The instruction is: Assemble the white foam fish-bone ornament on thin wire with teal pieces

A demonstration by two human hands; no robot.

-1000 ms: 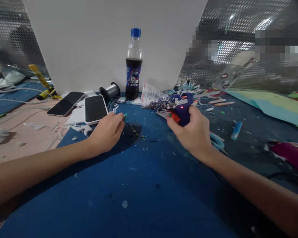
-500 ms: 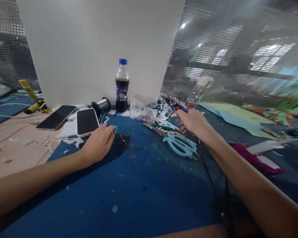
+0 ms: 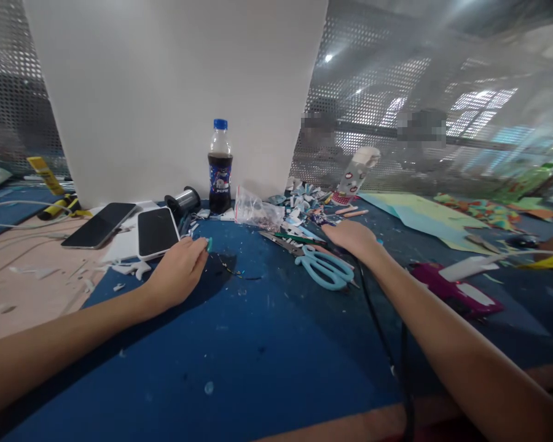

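Note:
My left hand rests on the blue mat, thumb and fingers pinched around a small teal piece. Beside those fingertips a thin wire strand with tiny beads lies on the mat. Farther right, my right hand is low beside the scrap pile, curled with its fingertips mostly hidden. A blurred, dark blue-handled tool, possibly a soldering iron, shows at its far side. From under this hand a black cord runs toward me. Light-blue-handled scissors lie just left of my right wrist.
Two phones and a wire spool lie at left. A Pepsi bottle stands before a white board, near a clear plastic bag. Scraps are heaped behind the scissors. A magenta glue gun lies at right.
My right hand has come down with the blue-handled tool, closer to the scrap pile. My left hand keeps its pinch on the teal piece. The whole view has shifted slightly.

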